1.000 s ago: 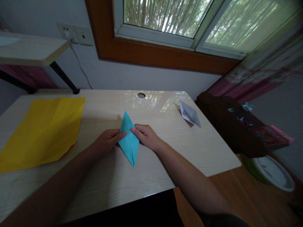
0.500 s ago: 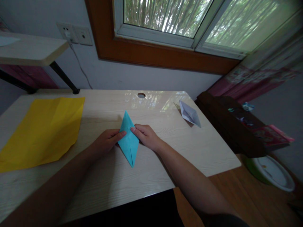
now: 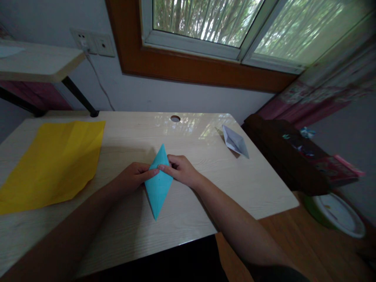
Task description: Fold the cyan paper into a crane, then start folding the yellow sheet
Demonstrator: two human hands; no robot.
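Note:
A turquoise folded paper [image 3: 159, 192], shaped like a long diamond, is held between both hands over the desk. Its top point leans slightly right and its lower point slightly left. My left hand [image 3: 140, 174] grips its left edge, the thumb lying flat on the face. On the right edge, my right hand [image 3: 179, 169] pinches the paper, its thumb reaching across so that the two thumb tips nearly meet at the middle. The fingers behind the paper are mostly hidden.
A large yellow paper sheet [image 3: 55, 160] lies on the desk [image 3: 235, 192] at the left. Toward the right edge rests a folded white paper boat [image 3: 235, 141]. A raised shelf [image 3: 44, 62] stands at the back left, and a round cable hole [image 3: 175, 118] lies near the back edge.
The turquoise paper has tilted, its top point moving right and its bottom point left and nearer me. The thumbs have come closer together, and the centre slit no longer shows.

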